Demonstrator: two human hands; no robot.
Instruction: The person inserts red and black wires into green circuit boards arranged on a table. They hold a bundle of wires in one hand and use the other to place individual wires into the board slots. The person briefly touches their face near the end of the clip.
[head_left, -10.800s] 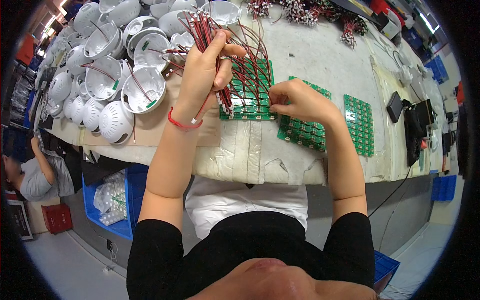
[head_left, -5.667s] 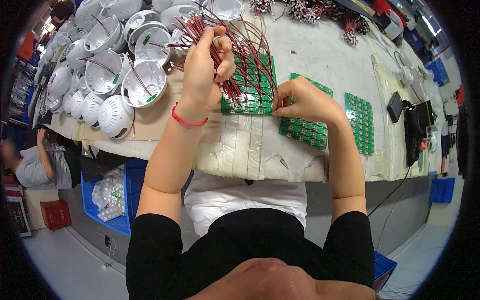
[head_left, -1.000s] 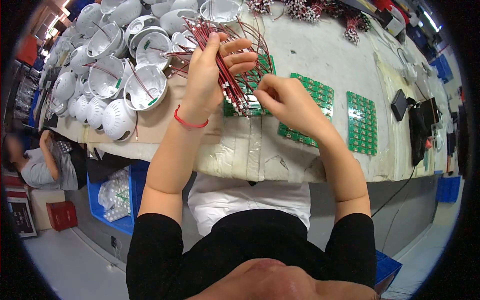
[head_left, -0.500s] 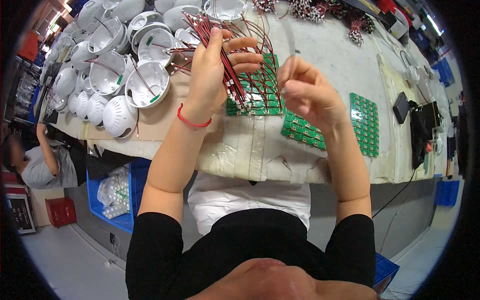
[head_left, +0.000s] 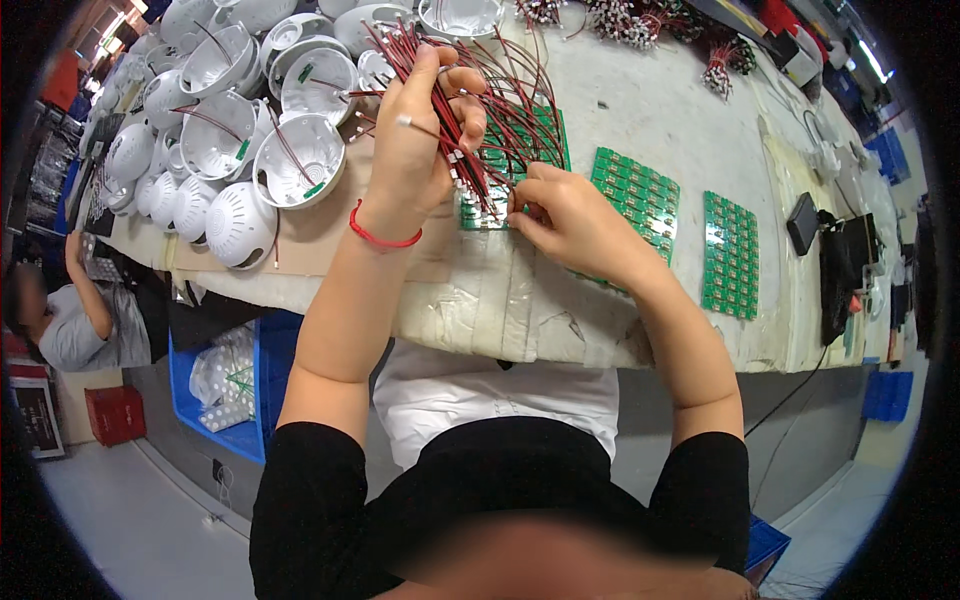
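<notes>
My left hand point(head_left: 412, 140) is closed round a thick bundle of red and black wires point(head_left: 510, 95) with small white connectors at their ends. The bundle hangs over a green circuit board panel point(head_left: 557, 135). At its lower connector ends, my right hand point(head_left: 585, 225) has its fingertips pinched together. What lies between those fingertips is too small and hidden to make out. Right of this hand lies a second green circuit board panel point(head_left: 637, 190), partly covered by my wrist. A third green panel point(head_left: 732, 255) is farther right.
Many white domed housings point(head_left: 300, 165) are piled at the left, some with wires inside. More wire bundles point(head_left: 625, 25) lie along the far edge. A black box-shaped object point(head_left: 801, 220) sits at the right. A blue bin point(head_left: 262, 385) stands below the table; another person point(head_left: 85, 320) is at far left.
My right hand has come down and left from a raised position to the connector ends of the bundle. The left hand's fingers have curled more tightly round the wires.
</notes>
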